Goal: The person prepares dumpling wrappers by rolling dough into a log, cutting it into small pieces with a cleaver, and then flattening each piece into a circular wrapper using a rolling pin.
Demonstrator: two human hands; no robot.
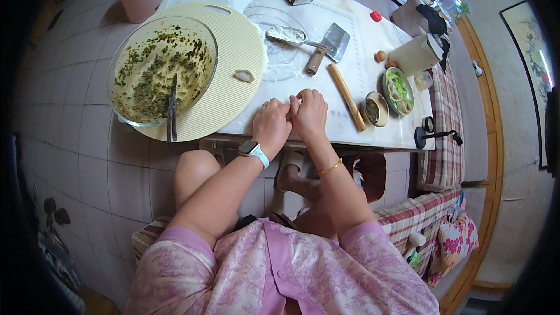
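Observation:
My left hand (272, 124) and my right hand (309, 111) meet over the table's near edge, fingers curled and fingertips together. Their backs face me, so anything pinched between them is hidden. To the left, one folded dumpling (244, 76) lies on a round ribbed cream board (236, 48). On that board stands a glass bowl (211, 39) of chopped green filling (153, 83), with dark chopsticks (172, 113) leaning over its near rim. Right of my hands lies a wooden rolling pin (346, 96). Beyond them are a wooden-handled dough scraper (336, 43) and a metal scoop of flour (286, 35).
Flour dusts the white tabletop (280, 63). At the right are a small bowl of dark seasoning (372, 111), a bowl with greens and dumplings (398, 89), an egg (380, 56), a white pitcher (413, 54) and a black stand (421, 137). A bin (372, 179) stands below the table.

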